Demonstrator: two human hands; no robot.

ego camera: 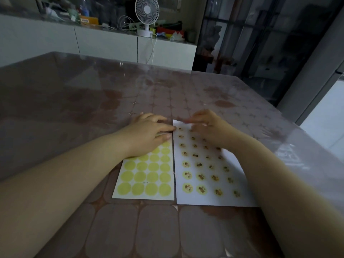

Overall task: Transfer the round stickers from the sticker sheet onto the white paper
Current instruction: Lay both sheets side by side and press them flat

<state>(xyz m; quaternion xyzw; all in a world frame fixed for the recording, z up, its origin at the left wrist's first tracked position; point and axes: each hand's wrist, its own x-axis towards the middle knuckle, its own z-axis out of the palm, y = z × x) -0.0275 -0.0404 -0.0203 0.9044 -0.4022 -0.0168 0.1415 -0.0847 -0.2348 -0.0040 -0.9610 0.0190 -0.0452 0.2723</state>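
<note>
The left hand (149,132) is laid flat and outstretched on the far end of the sticker sheet (146,197), just left of the white paper (204,201). The right hand (209,130) is blurred over the paper's far end; its grip cannot be told. Round stickers (201,177) are spread across the paper.

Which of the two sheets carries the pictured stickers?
The white paper, on the right: its round stickers bear brown pictures. The left sticker sheet shows only plain yellow circles.

A glossy, patterned desk (167,94) carries the sticker sheet (147,197); the white paper (208,200) lies just right of it.
</note>
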